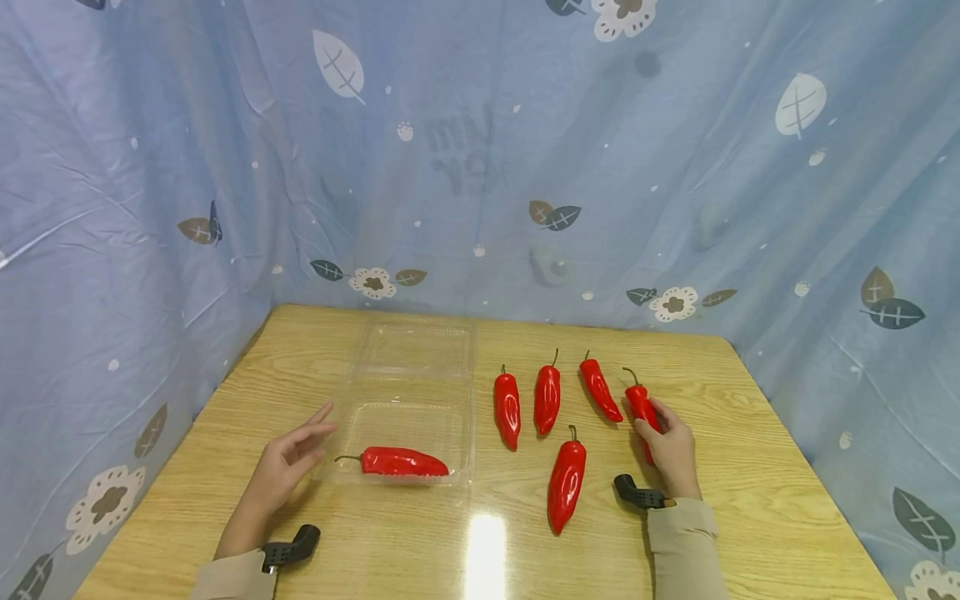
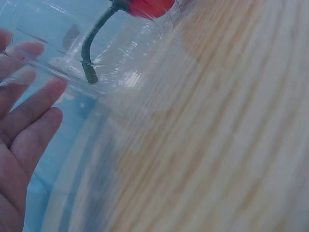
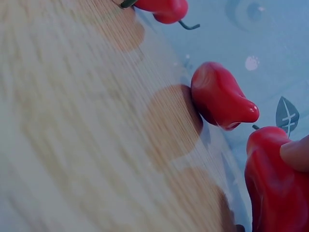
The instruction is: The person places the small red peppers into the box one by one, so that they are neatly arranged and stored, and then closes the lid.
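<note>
At the right side of the table, my right hand (image 1: 671,446) grips a red chili pepper (image 1: 639,403) between thumb and fingers; its green stem points away. The right wrist view shows the thumb pressed against this pepper (image 3: 273,179). My left hand (image 1: 281,471) is beside the left wall of a clear plastic box (image 1: 471,437), fingers extended; whether they touch it I cannot tell. One red pepper (image 1: 401,461) lies sideways along the box's near side, its stem (image 2: 88,53) toward the left hand. The box's lid (image 1: 420,350) is folded back, away from me.
Between box and right hand lie several more red peppers: one at left (image 1: 507,408), one beside it (image 1: 547,400), a slanted one (image 1: 600,390) and a nearer one (image 1: 566,486). A patterned blue curtain (image 1: 480,167) surrounds the wooden table (image 1: 390,542) at back and sides.
</note>
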`<state>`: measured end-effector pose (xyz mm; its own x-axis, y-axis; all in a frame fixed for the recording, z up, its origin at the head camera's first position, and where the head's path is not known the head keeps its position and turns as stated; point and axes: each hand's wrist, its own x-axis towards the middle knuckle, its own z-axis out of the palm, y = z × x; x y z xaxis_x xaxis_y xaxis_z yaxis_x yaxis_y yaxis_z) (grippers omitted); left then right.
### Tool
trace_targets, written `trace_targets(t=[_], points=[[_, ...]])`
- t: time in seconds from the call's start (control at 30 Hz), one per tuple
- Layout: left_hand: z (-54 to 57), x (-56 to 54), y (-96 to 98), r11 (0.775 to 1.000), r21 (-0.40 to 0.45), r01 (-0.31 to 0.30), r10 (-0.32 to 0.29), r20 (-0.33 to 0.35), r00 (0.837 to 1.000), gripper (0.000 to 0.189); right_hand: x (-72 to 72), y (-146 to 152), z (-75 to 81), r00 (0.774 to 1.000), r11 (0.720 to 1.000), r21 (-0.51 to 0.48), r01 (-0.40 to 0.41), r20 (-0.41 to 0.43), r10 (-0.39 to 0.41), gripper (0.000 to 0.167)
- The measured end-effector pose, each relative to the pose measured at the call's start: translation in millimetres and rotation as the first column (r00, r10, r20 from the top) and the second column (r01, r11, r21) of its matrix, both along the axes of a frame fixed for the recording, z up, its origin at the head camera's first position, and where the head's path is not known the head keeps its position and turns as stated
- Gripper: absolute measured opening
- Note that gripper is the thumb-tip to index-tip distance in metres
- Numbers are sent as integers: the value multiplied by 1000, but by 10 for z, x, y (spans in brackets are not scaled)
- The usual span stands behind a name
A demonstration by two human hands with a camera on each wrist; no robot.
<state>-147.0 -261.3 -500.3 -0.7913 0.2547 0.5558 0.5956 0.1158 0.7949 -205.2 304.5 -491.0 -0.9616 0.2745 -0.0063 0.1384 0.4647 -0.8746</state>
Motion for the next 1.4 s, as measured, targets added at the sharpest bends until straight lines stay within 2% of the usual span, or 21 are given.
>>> trace_targets(t=[0.23,0.5,0.73,1.07,1.4], points=[[2,2,-10,999,-36,-8,8,2,1000,30,2,10,41,1000,1000,-14,7,-18,-8,56],[-10,-4,-11,999,-39,-22,22,-12,1000,31,5,-11,103,999,1000,-6,-5,-42,5,57],[-14,0,-16,997,-65,-36,35,-7,999,33,22,-56,162,998,999,-42,-14,-58,12,59],[-22,-8,-10,998,-54,-23,24,12,1000,31,41,-102,274,991,996,-76,-52,-124,43,57],[-6,-3,0,1000,-28,-13,12,-10,1000,31,80,-162,348,989,995,-78,-65,-140,53,59]])
